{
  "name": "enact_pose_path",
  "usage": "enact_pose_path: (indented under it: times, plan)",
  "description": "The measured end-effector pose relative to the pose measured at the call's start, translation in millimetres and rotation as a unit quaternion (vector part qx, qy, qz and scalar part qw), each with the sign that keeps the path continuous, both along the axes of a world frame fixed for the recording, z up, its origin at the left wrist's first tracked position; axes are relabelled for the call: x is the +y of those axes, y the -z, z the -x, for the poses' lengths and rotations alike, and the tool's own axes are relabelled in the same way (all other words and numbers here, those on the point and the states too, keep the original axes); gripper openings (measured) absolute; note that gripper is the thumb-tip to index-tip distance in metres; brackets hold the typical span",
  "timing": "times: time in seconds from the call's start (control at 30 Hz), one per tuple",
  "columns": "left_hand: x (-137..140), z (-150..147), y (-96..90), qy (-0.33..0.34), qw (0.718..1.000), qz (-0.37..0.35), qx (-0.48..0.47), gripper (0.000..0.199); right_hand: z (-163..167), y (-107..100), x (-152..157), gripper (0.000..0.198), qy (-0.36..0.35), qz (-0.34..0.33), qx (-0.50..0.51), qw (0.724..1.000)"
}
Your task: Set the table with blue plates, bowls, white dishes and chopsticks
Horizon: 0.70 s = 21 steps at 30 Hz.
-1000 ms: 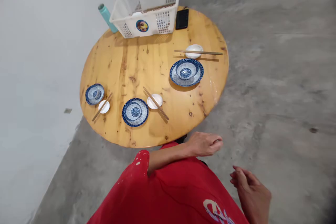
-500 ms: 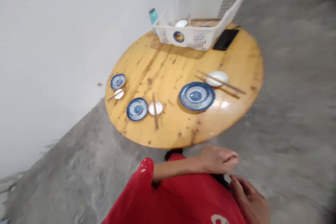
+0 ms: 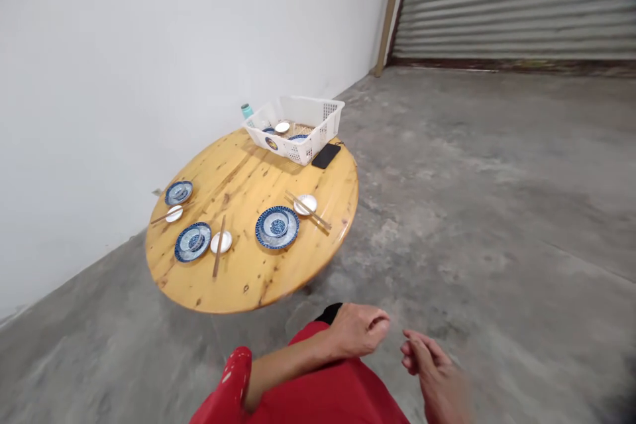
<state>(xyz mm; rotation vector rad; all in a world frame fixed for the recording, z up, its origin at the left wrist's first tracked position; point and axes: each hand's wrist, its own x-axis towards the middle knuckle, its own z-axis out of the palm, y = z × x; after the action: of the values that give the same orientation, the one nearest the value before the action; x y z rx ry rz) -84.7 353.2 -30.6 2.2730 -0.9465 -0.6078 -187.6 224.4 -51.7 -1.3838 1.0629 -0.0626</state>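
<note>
My left hand (image 3: 358, 329) is in front of my red shirt, its fingers curled into a loose fist with nothing visible in it. To its right, my right hand (image 3: 431, 370) has its fingers bent inward and the thumb against them; I see nothing held there either. The hands are apart from each other and off the table. Nearest to them on the round wooden table (image 3: 233, 291) is a blue-and-white plate (image 3: 262, 236) with a glass-like bowl on it. Beside that lie chopsticks (image 3: 318, 217) across a small white dish (image 3: 306, 203).
Further left are another plate (image 3: 179, 253) with chopsticks (image 3: 218, 255) on a white dish (image 3: 226, 242), and a third setting with a plate (image 3: 169, 194). A white plastic basket (image 3: 291, 149), a phone (image 3: 326, 156) and a turquoise bottle (image 3: 247, 110) stand at the back. A roller shutter (image 3: 517, 6) is behind.
My view has swung right and up, so the table sits lower left and farther off, and the shutter shows. Both hands remain low before me, slightly farther apart.
</note>
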Motion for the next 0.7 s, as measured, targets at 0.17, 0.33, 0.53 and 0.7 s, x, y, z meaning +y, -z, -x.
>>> enact_pose_path:
  times: [0.17,0.33,0.53,0.7]
  plan:
    - [-48,-34,2.0,-0.051,0.999,0.01,0.013,0.03,-44,15,-35,0.051,-0.09,-0.03,-0.053,0.994]
    - [-122,-92,6.5,-0.066,0.996,0.04,0.05,0.029,-97,2,-107,0.05,-0.121,0.013,-0.008,0.992]
    - [-198,-173,-3.9,-0.093,0.989,0.086,0.082,0.029,-163,-8,-192,0.052,-0.097,0.048,0.05,0.993]
    - [-209,-216,-9.3,-0.154,0.98,0.1,0.081,0.03,-218,-4,-221,0.055,-0.109,0.03,0.046,0.992]
